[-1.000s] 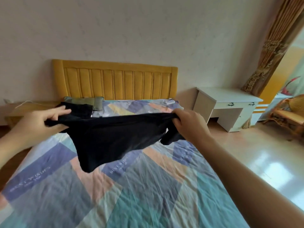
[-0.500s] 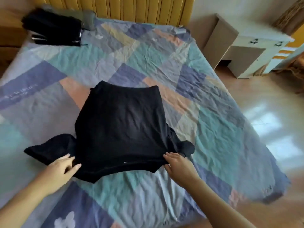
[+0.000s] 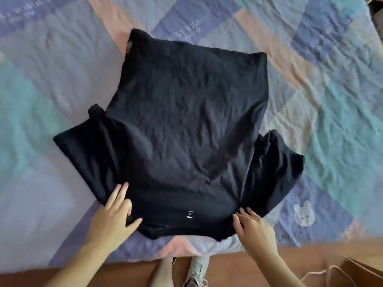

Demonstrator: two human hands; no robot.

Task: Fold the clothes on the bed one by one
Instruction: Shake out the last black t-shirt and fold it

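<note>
**Black T-shirt spread flat on the patchwork bed**

A black, short-sleeved cotton T-shirt [image 3: 186,129] lies spread out on the bed, near its foot edge and roughly in the middle of the view. Its collar end is toward the person and its hem points away, up the bed. A small white label mark [image 3: 189,214] shows just inside the collar edge. One sleeve fans out to the left and the other to the right, the right one bunched in loose folds. The fabric is creased across the body, and the far left corner of the hem is turned up slightly.

The left hand [image 3: 113,218] rests on the shirt's near left shoulder, palm down, with its fingers [image 3: 120,191] straight and spread on the cloth and its thumb lying across the collar edge. The right hand [image 3: 253,228] lies at the near right shoulder, its fingers [image 3: 238,221] extended and loosely parted, touching the fabric's edge; neither hand is gripping anything.

Under the shirt is a wrinkled quilted bedspread [image 3: 331,100] in pastel patches of lavender, teal, pink and cream, with a small white rabbit motif [image 3: 303,213] to the right of the shirt. Below the bed's edge shows a brown wooden floor [image 3: 228,266], and on it a person's foot in a light grey laced shoe [image 3: 196,272].
</note>
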